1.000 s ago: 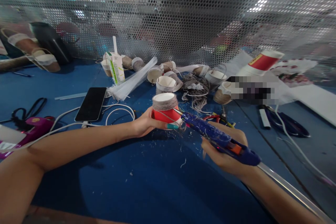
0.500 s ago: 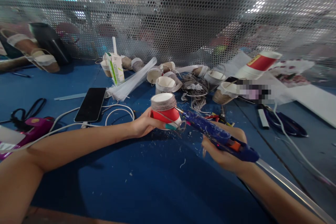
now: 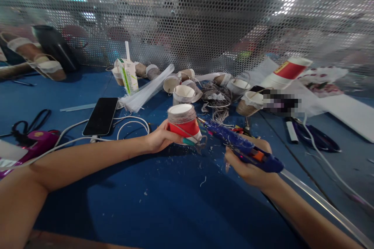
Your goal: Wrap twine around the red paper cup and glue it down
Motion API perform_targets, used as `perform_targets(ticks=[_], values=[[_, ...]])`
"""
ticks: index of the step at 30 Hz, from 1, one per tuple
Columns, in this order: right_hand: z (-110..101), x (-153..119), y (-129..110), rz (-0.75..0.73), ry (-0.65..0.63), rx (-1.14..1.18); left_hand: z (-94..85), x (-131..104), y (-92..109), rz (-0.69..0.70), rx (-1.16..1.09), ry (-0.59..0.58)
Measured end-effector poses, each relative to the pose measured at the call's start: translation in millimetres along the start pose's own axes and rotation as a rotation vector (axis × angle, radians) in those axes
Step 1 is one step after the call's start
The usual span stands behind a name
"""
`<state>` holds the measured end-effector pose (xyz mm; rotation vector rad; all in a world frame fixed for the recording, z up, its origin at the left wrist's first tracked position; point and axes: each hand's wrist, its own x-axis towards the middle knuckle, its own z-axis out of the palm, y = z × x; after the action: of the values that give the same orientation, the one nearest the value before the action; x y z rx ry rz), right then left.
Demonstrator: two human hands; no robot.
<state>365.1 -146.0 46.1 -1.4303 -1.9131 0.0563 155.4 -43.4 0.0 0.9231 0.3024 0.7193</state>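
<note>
My left hand (image 3: 162,137) is wrapped round a red and white paper cup (image 3: 183,127), held upright above the blue table. Grey-brown twine (image 3: 181,116) winds round the cup's upper part, and a loose end dangles near its lower right side. In my right hand (image 3: 253,163) is a blue hot glue gun (image 3: 233,138), with a long clear glue stick (image 3: 315,194) sticking out of its back. The gun's nozzle points at the cup's right side, close to the twine; whether it touches I cannot tell.
Behind the cup stand several twine-wrapped cups (image 3: 184,93) and a tangle of grey twine (image 3: 216,95). A phone (image 3: 101,116) with a white cable lies left, near a purple glue gun (image 3: 41,144). Stacked paper cups (image 3: 288,73) lean back right. A perforated metal screen (image 3: 187,19) closes the back.
The glue gun has shifted slightly left and up in my right hand, its nozzle staying by the cup. My left hand and the cup have hardly moved.
</note>
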Motion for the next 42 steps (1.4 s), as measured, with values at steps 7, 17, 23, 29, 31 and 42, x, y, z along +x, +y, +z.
perform_targets(ticks=[7,17,23,29,31,42], values=[[-2,11,21,0.09,-0.072,-0.214,2.8,-1,3,-0.045,-0.023,0.034],[-5,21,42,0.139,-0.423,-0.41,0.1,4,-6,0.066,-0.002,0.151],[-13,22,42,-0.176,-0.218,-0.13,-3.1,5,-6,0.031,0.029,0.152],[-6,10,16,-0.32,-0.011,0.185,-4.7,7,-9,0.05,0.04,0.144],[-2,3,5,-0.379,-0.063,0.209,-3.0,7,-9,0.049,0.048,0.143],[13,-15,-9,-0.188,-0.18,0.297,4.2,1,-4,0.05,0.077,0.148]])
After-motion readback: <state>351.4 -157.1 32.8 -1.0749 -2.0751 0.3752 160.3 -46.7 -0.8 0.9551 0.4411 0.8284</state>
